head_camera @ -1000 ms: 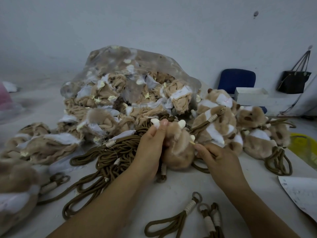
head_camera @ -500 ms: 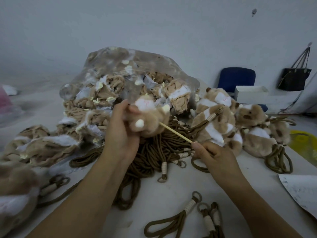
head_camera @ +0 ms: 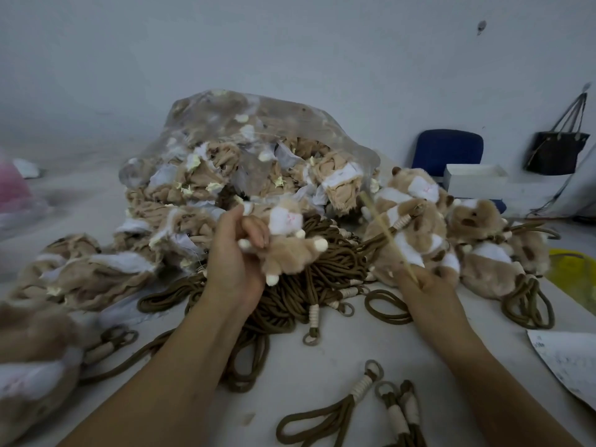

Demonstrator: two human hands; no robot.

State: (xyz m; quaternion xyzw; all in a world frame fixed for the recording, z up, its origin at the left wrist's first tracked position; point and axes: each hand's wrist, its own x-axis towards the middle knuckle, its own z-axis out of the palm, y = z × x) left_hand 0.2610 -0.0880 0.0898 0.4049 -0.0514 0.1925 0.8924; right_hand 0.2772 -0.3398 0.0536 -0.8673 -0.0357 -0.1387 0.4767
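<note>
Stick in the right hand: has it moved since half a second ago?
Yes. The stick has left the plush toy and swung right, now crossing the heap of finished toys.

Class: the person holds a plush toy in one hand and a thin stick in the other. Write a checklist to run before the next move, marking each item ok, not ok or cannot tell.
1. Left hand grips the plush toy: ok.
2. Right hand pinches the stick: ok.
3. Stick aimed at the toy: not ok, its tip points up, apart from it.
4. Toy's opening faces the stick: cannot tell.
5. Toy free of the cord pile: cannot tell.
</note>
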